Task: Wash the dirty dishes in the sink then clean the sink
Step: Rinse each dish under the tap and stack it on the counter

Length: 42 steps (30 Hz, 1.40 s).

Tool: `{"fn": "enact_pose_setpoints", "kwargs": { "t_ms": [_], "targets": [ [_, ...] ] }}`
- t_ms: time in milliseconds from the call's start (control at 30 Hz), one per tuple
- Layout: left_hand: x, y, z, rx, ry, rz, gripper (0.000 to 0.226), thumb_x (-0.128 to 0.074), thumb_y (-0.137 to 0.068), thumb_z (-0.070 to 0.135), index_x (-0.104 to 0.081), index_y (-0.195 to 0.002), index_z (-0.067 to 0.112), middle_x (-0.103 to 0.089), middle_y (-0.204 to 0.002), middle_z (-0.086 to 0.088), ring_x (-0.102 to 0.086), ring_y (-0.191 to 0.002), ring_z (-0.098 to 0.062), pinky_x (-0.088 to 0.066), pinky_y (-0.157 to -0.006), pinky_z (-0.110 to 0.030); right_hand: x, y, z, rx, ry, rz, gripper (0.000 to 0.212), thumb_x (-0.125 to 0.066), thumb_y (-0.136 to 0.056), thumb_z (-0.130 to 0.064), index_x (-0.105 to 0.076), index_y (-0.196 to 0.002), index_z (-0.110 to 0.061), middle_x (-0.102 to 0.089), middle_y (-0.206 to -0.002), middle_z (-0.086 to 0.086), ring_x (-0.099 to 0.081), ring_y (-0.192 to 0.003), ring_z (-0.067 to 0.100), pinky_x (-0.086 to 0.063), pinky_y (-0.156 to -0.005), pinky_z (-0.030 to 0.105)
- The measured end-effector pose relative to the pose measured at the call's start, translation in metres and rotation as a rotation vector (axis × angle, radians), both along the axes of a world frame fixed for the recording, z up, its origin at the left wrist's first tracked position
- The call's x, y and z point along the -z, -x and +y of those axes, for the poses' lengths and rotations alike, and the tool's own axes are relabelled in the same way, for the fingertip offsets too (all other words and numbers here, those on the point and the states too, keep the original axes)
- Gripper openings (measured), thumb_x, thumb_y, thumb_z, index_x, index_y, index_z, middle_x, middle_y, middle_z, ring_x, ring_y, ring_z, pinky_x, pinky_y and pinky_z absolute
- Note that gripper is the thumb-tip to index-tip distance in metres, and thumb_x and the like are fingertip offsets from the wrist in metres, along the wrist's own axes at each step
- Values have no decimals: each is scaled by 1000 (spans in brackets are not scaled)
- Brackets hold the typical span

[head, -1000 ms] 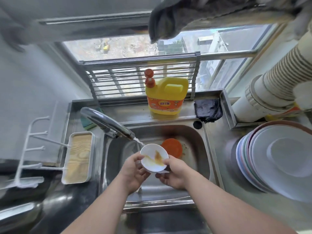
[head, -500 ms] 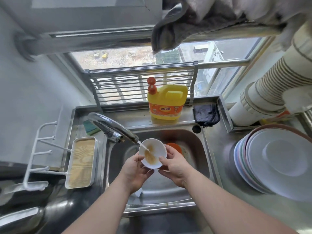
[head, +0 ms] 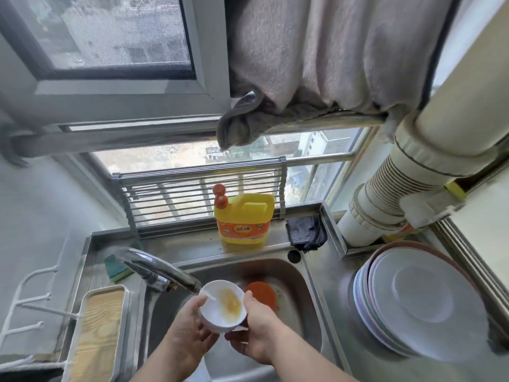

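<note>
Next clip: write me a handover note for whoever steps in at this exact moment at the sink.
Left hand and right hand both hold the small white bowl, smeared with yellow-brown residue, under the chrome faucet; water runs into it.
An orange dish lies in the steel sink behind the bowl.
Yellow detergent jug and green sponge stand on the back ledge.
Stacked plates sit on the right counter.
Done: rinsing started.
Left: finish bowl, wash orange dish, clean sink.

Shiny steel sink (head: pixel 308 277), glossy white bowl (head: pixel 217 318), yellow plastic detergent jug (head: pixel 245 216).
</note>
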<state>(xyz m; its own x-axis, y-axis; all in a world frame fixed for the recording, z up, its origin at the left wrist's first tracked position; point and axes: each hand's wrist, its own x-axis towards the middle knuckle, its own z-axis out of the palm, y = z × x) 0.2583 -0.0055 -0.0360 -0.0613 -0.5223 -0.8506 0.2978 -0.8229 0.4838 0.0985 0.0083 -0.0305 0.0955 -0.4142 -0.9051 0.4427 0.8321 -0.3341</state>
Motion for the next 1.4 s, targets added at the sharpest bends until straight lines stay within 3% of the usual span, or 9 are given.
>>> {"fn": "enact_pose_setpoints", "kwargs": {
  "t_ms": [133,300,433,667,833,967,1033,1233,1400],
  "targets": [
    [3,-15,-2,0,-7,34,40,-54,-85,20,-68,-119,4,-65,-64,-13,-58,-48,-24,-52,-47,-26,-5,-11,3,-30,91,13,39,-46,-106,-56,-70,-116,-27,-72,-98,10,-63,-68,24,-51,-58,25],
    [21,-25,-8,-1,-37,89,81,-34,-61,-13,-58,-136,5,-60,-127,-30,-62,-105,-51,-59,-69,-47,-16,-12,-1,-161,226,27,22,-57,-103,-32,-79,-109,-30,-69,-82,-4,-57,-58,11,-44,-52,21],
    [23,-14,-6,92,-21,77,76,-32,-70,-23,-59,-133,8,-61,-111,-26,-62,-83,-42,-56,-46,-39,-19,0,3,-123,260,57,25,-52,-110,-35,-75,-119,-31,-79,-101,-3,-73,-80,13,-60,-72,32],
    [-1,-3,-4,-9,-21,162,32,-59,-95,24,-71,-124,17,-78,-104,-13,-71,-88,-28,-54,-84,-42,-9,4,1,112,237,25,32,-48,-112,-23,-78,-113,-35,-76,-120,7,-69,-103,28,-61,-75,38],
    [0,-16,0,-79,-26,104,41,-59,-95,50,-73,-120,21,-79,-105,-11,-76,-89,-27,-55,-89,-44,2,-21,-3,171,201,-64,28,-46,-112,-34,-73,-118,-35,-73,-126,11,-69,-102,29,-62,-80,39],
    [6,-25,7,-87,-45,103,47,-60,-96,53,-67,-125,17,-75,-83,-10,-70,-60,-22,-57,-84,-43,5,-19,13,106,179,-106,27,-49,-112,-34,-73,-123,-34,-71,-127,11,-67,-105,32,-57,-97,46],
    [8,-24,11,-56,-56,104,47,-57,-98,54,-66,-128,19,-78,-98,-14,-75,-77,-29,-58,-87,-44,6,-8,21,84,168,-79,28,-48,-112,-34,-72,-126,-35,-67,-131,10,-66,-108,32,-62,-90,44],
    [9,-11,15,-23,-96,114,43,-48,-105,54,-64,-132,24,-67,-133,-15,-68,-116,-42,-53,-92,-49,14,34,30,-140,269,203,32,-49,-111,-27,-66,-134,-42,-66,-133,3,-62,-108,21,-57,-77,32],
    [13,-10,10,-125,-89,118,41,-50,-106,50,-65,-129,19,-69,-129,-15,-68,-116,-40,-54,-89,-47,37,62,40,-626,384,683,58,-63,-103,-19,-48,-156,-36,-45,-155,-2,-48,-136,15,-40,-112,30]
  ]
}}
